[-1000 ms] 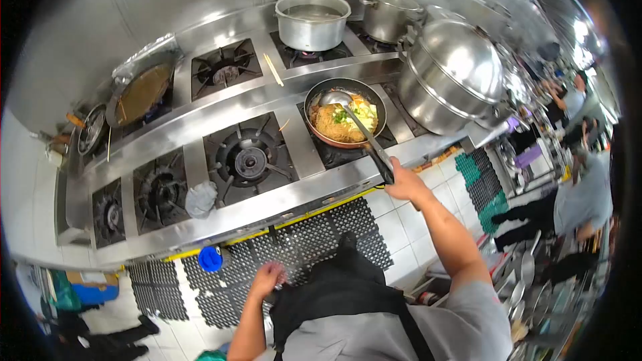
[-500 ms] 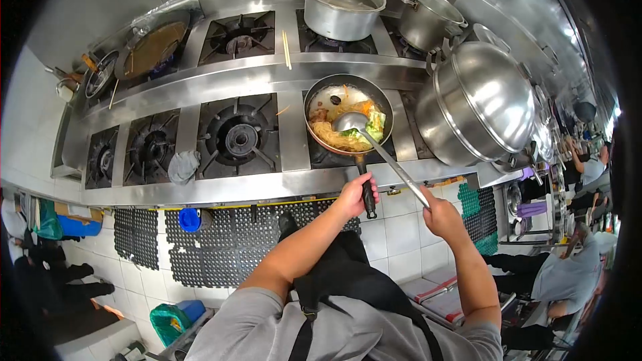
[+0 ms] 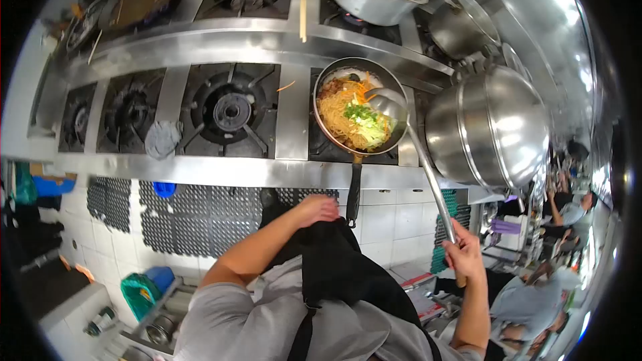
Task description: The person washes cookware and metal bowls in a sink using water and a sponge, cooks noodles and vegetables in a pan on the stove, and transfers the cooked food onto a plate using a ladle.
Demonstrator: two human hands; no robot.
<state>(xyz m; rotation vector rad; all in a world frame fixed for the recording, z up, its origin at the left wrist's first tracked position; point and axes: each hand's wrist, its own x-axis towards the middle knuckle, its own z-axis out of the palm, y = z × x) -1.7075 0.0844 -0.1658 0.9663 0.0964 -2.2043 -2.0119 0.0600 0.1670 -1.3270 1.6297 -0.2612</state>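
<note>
My right hand is closed around the end of a long-handled metal ladle. The ladle's bowl rests inside the frying pan, by its right wall. Noodles fill much of the pan, with chopped greens on top and orange shreds towards the back. The pan sits over a front burner, its black handle pointing towards me. My left hand is just left of that handle, not touching it, in front of my black apron. Its fingers are loosely bent, with nothing visible in them.
A large steel domed pot stands right of the pan. Behind are an aluminium pot and another steel pot. Chopsticks lie on the ledge. A grey cloth lies at the front left burners. Other people are at far right.
My left hand has let go of the pan handle and moved left. The ladle has shifted from the pan's middle to its right side. The greens now lie on the noodles. The view has shifted.
</note>
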